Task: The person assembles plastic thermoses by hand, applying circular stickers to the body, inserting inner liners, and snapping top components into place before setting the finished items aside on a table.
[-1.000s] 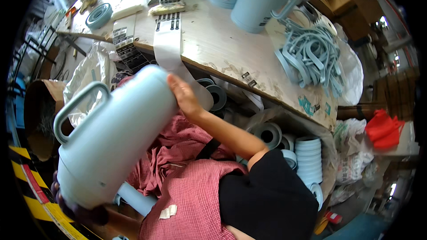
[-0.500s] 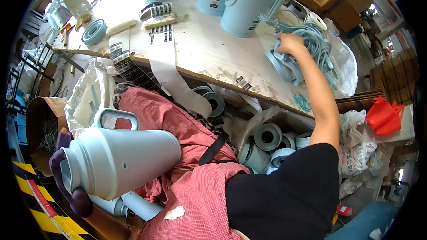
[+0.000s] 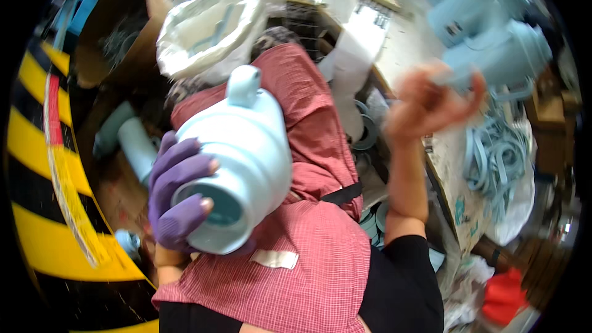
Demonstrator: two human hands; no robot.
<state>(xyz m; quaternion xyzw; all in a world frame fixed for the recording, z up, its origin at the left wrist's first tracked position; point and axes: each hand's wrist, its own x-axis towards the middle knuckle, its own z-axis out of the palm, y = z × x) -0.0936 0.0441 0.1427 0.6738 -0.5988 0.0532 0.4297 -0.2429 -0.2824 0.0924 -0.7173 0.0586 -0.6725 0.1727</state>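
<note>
Left hand point(image 3: 172, 200), purple-gloved, grips jug body point(image 3: 253, 142) at uncapped mouth point(image 3: 225, 209); side handle point(image 3: 243, 83) already on. Right hand point(image 3: 428, 108) blurred; can't tell whether its fingers hold anything. Straps point(image 3: 487, 157) piled loose.

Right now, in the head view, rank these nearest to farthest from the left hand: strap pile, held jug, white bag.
1. Held jug: in the left hand.
2. White bag: ahead, beyond the jug.
3. Strap pile: far over on the right.
</note>
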